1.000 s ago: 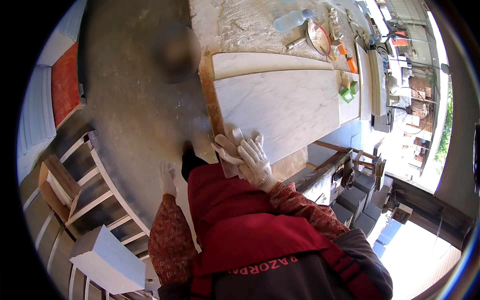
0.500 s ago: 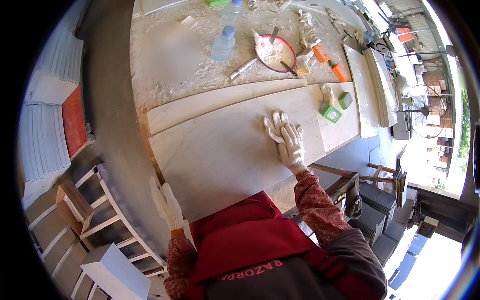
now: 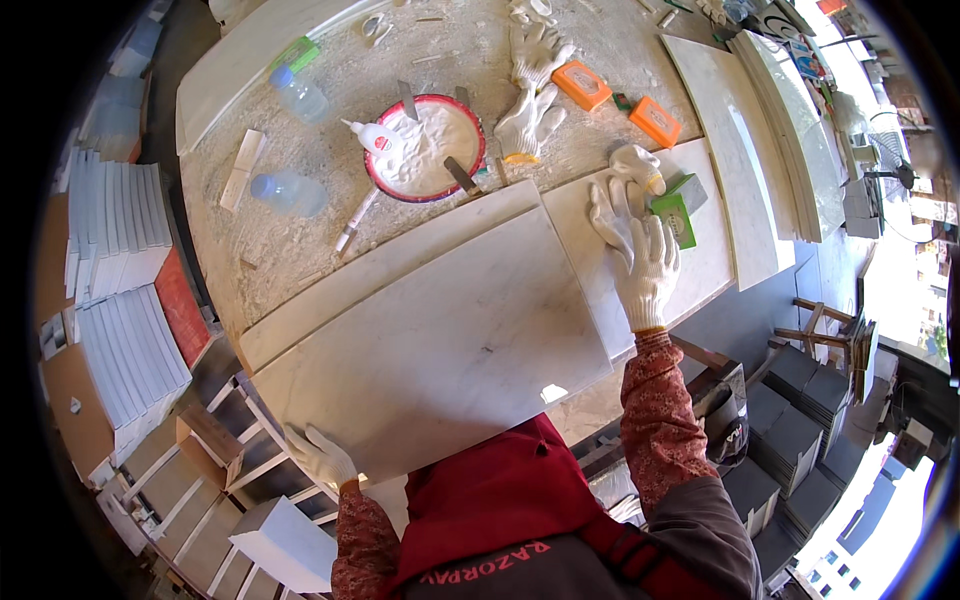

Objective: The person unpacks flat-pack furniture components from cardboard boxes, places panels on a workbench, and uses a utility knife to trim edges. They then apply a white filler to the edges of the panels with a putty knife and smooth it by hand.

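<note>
A large white marble-look slab (image 3: 440, 340) lies on the worktable in front of me, over another pale slab (image 3: 380, 235) whose far edge sticks out. My left hand (image 3: 320, 455), in a white knit glove, is at the slab's near left corner with its fingers stretched out. My right hand (image 3: 643, 265), gloved alike, reaches over the right-hand slab (image 3: 580, 230), fingers extended and somewhat apart. Its fingertips are beside a green block (image 3: 674, 218); whether they touch it I cannot tell. A crumpled white glove (image 3: 637, 165) lies just beyond these fingers.
Farther back are a red-rimmed bowl (image 3: 465, 105) of white paste with scrapers, water bottles (image 3: 290, 193), orange boxes (image 3: 655, 122) and loose gloves (image 3: 525, 125). Upright slabs (image 3: 780, 130) line the right side. Stacked white panels (image 3: 125, 340) and a white slatted frame (image 3: 255, 405) stand left.
My right hand has moved rightward from the big slab to the green block. My left hand stays near the slab's left corner. The view has shifted, showing the bowl and bottles closer.
</note>
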A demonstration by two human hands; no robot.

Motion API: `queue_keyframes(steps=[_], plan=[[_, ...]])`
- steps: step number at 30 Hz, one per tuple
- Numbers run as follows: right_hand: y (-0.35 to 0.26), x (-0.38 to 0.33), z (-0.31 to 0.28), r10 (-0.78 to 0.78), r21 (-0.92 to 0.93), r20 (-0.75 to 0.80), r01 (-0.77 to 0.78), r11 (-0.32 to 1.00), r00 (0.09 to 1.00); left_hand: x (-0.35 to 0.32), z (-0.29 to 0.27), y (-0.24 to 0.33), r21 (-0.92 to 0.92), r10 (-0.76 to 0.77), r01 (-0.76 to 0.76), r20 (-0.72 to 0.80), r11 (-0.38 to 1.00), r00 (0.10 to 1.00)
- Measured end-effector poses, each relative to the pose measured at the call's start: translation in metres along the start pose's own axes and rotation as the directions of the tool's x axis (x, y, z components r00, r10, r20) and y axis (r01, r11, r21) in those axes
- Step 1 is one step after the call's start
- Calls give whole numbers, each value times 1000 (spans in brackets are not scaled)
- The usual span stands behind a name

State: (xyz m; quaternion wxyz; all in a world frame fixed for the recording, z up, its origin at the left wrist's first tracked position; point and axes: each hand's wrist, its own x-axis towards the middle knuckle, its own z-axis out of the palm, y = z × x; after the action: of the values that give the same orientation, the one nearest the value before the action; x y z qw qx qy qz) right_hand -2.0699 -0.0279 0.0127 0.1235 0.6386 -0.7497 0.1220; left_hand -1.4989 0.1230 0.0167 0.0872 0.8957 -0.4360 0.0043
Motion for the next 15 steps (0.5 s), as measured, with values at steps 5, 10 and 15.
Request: queue_keyframes(steps=[5, 10, 15], plan=[[-60, -47, -35, 50, 332, 117, -87, 939, 992, 2, 4, 4, 23, -99, 98, 18, 995, 995], [-108, -74, -39, 86, 327, 326, -198, 924, 941, 0, 8, 6, 94, -187, 190, -40, 977, 981], [-120, -53, -27, 202, 267, 363, -309, 913, 910, -3, 4, 19, 92, -325, 324, -8, 941, 946]])
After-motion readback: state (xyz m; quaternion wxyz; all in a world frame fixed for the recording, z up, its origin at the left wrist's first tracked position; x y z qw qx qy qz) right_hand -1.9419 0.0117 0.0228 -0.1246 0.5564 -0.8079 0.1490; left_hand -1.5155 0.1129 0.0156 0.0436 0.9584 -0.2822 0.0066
